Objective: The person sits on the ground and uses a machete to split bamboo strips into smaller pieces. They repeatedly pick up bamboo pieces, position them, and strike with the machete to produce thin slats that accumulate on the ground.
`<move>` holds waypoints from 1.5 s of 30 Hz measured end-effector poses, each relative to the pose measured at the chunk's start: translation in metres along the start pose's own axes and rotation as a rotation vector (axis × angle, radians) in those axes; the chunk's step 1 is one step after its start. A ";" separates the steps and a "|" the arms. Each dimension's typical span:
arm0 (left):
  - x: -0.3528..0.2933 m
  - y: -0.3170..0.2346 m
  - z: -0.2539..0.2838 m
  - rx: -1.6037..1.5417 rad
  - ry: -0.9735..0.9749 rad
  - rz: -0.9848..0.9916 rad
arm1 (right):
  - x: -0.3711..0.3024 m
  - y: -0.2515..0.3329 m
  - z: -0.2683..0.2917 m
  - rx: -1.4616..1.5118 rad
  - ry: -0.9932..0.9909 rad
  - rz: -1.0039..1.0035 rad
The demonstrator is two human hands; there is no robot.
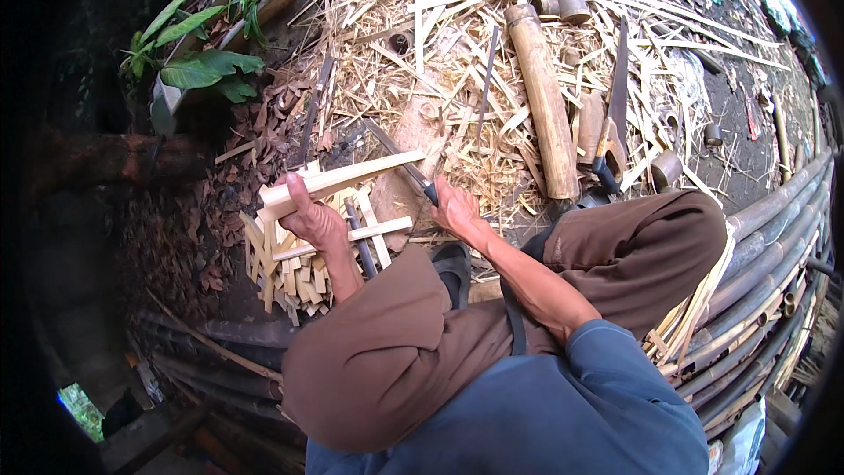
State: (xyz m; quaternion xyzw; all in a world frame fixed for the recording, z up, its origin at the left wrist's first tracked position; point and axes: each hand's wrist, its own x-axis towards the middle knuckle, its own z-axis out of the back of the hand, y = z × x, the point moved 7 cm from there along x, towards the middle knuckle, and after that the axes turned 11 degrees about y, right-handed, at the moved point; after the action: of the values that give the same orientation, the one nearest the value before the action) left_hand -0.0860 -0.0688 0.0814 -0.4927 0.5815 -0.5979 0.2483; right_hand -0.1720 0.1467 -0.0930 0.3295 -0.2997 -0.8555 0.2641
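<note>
My left hand (318, 222) grips the thick end of a pale split bamboo piece (352, 174), which points to the right. My right hand (459, 209) is closed round the dark handle of a knife (395, 151). The knife's blade slants up and left, meeting the bamboo close to its thin right end. Below my left hand lies a heap of short split bamboo pieces (303, 280). Among them, a dark rod-like thing (361, 236) stands partly hidden by a pale strip.
Shavings and strips (492, 163) cover the ground ahead. A thick bamboo pole (545, 97) lies there, with a handsaw (617, 92) to its right. Dark narrow strips (488, 79) rest on the shavings. Green leaves (198, 66) grow at far left; stacked bamboo poles (774, 211) run along the right.
</note>
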 end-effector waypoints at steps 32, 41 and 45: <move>-0.011 -0.054 -0.042 0.783 0.367 0.214 | -0.069 0.066 0.027 0.514 -0.039 0.269; -0.014 -0.046 -0.044 0.668 0.379 0.182 | -0.046 -0.014 0.002 0.490 0.024 0.001; -0.011 -0.036 -0.036 0.649 0.318 0.235 | -0.070 0.028 0.022 0.447 -0.008 0.179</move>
State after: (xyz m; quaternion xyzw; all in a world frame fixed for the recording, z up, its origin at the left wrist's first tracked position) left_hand -0.1035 -0.0354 0.1173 -0.2196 0.4456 -0.7874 0.3651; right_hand -0.1361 0.1805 -0.0327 0.3486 -0.5106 -0.7423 0.2582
